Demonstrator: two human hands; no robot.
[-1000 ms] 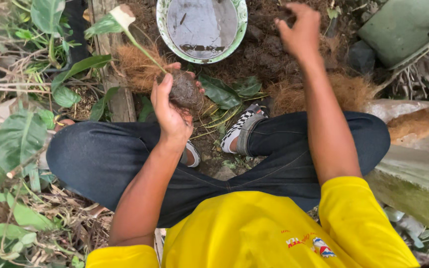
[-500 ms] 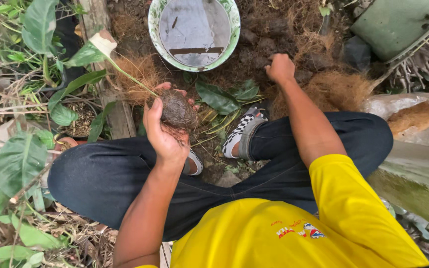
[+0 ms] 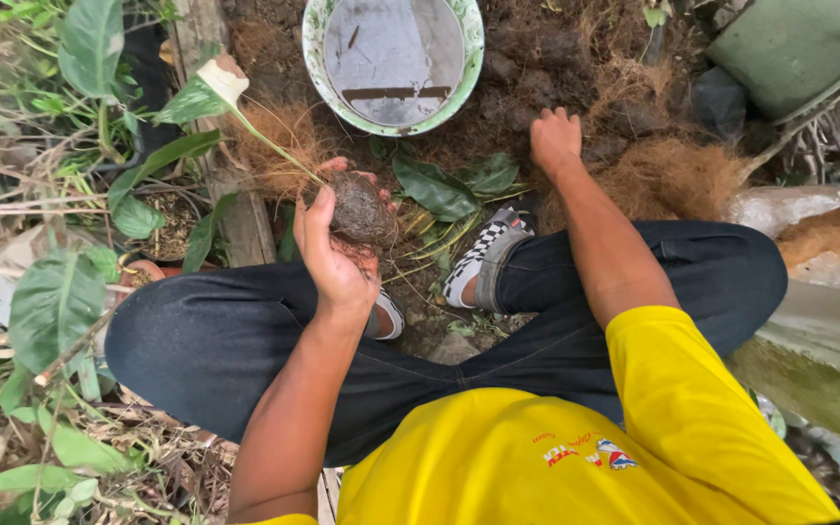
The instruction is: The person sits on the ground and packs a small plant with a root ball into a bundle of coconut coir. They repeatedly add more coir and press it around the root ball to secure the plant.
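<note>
Head camera looks down on us sitting cross-legged on the ground in dark trousers and a yellow shirt. Our left hand (image 3: 334,255) is raised in front of our knee with its fingers curled around a dark ball of soil and roots (image 3: 360,208), gripping it from the side. A thin green stem runs up and to the left from that ball to a pale leaf (image 3: 208,89). Our right hand (image 3: 555,142) is stretched out ahead and rests on the dark loose soil (image 3: 537,58), fingers bent down into it; we cannot tell whether they grip anything. Just beyond the root ball, between the two hands and farther out, sits a round bowl (image 3: 311,39) with a green-patterned rim and muddy water inside. Brown coconut fibre (image 3: 678,175) lies just to the right of our right forearm. A checkered shoe (image 3: 483,245) shows between our knees.
</note>
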